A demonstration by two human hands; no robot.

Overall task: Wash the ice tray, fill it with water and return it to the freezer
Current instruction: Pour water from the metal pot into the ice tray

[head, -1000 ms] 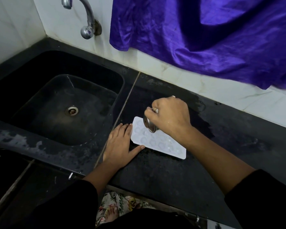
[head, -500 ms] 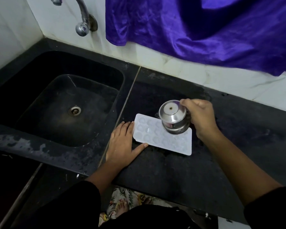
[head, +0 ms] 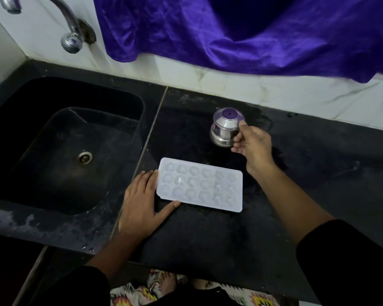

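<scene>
A white plastic ice tray (head: 200, 187) lies flat on the black counter (head: 208, 235), just right of the sink. My left hand (head: 144, 202) rests flat on the counter against the tray's left end, with the thumb along its near edge. Behind the tray, my right hand (head: 253, 143) holds a small steel cup (head: 224, 127) upside down by its rim, its base facing up. Whether the cup touches the counter is unclear.
A black sink (head: 53, 151) with a round drain (head: 84, 157) fills the left side. A chrome tap (head: 71, 29) comes out of the white tiled wall above it. A purple cloth (head: 241, 34) hangs over the back wall. The counter around the cup looks wet.
My right hand has lifted the steel cup off the tray, turned it bottom up and moved it back behind the tray. My left hand has stayed at the tray's left end.
</scene>
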